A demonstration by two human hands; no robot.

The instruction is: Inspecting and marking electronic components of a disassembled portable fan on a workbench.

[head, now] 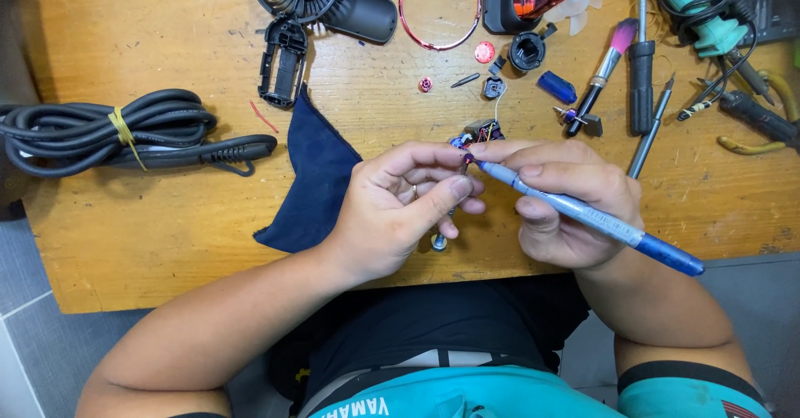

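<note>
Two hands are meeting near the surface's (125, 243) front edge: your left hand (400, 210) is pinching a thin metal shaft (446, 222) between thumb and fingers, while your right hand (567, 205) is gripping a blue pen-like tool (583, 214) whose tip is touching the shaft's upper end. Just beyond your fingers, a small wired part (482, 131) is lying. A dark blue cloth (317, 176) is resting just left of your left hand, and a coiled black cable (108, 130) is sitting toward the left edge.
</note>
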